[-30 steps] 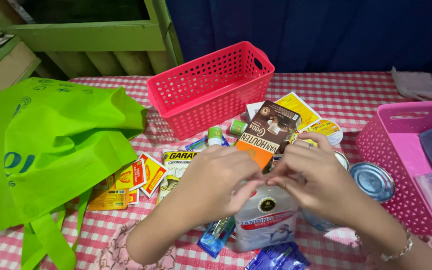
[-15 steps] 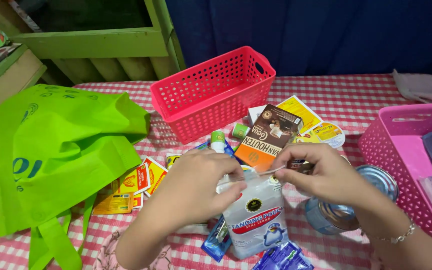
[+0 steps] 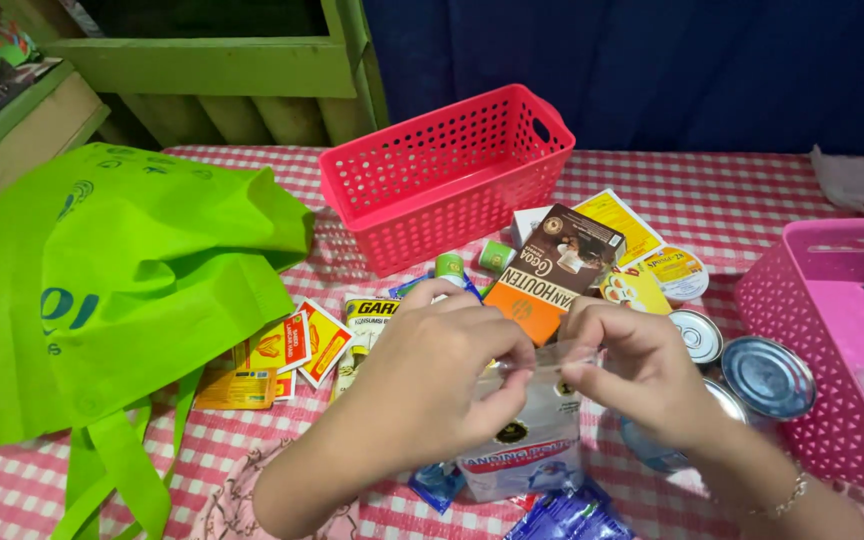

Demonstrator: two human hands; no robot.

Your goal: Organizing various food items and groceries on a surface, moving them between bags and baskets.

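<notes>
1. Your red-white checked tablecloth [image 3: 712,190] stands before a dark blue curtain [image 3: 652,70].
2. Your left hand [image 3: 442,370] and right hand [image 3: 642,370] pinch the white plastic standing pouch [image 3: 527,440] at 6 o'clock; it sits lower than half a second ago.

Hands: left hand [image 3: 442,375] and right hand [image 3: 642,375] bare, no gloves.
Forearms: bare up to the lower picture edge, no sleeves seen.
Right wrist: thin beaded bracelet [image 3: 787,497], pale and metallic-looking, worn loosely.
Fingers [image 3: 497,340]: short nails, no polish discernible.
Clothing: pink fabric with a small pale pattern [image 3: 227,505] seen beneath the left forearm.
</notes>
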